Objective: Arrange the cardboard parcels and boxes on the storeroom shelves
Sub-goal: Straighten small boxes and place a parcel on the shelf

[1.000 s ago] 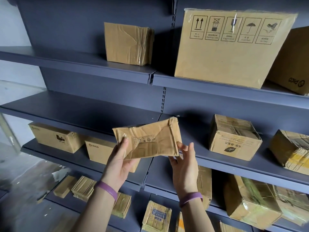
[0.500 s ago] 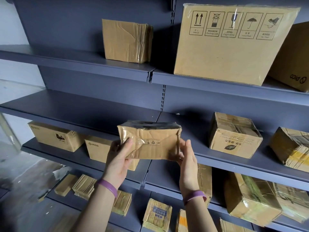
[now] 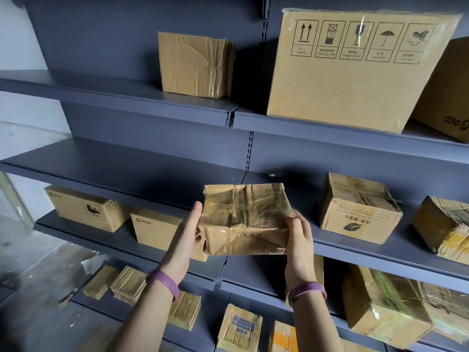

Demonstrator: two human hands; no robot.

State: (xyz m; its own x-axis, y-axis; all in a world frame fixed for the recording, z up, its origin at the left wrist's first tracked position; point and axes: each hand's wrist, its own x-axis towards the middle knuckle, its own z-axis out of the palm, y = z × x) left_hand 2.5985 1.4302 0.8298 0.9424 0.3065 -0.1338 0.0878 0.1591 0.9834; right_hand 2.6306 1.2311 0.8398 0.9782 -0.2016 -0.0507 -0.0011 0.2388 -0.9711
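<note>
A crumpled, tape-wrapped cardboard parcel hangs in the air in front of the middle shelf, tilted so its broad top face shows. My left hand grips its left end, fingers stretched up along the side. My right hand grips its right end with the fingertips curled over the edge. Both wrists wear purple bands. The parcel sits at the height of the shelf's front edge, just left of a taped box with a leaf logo.
The top shelf holds a creased box, a large box with handling symbols and a PICO box. Further boxes stand on the third shelf, and several flat bundles lie on the lowest ones. The grey floor lies at the lower left.
The parcel has risen slightly and tipped forward, so its top face now shows instead of its front. Both hands kept hold of its ends.
</note>
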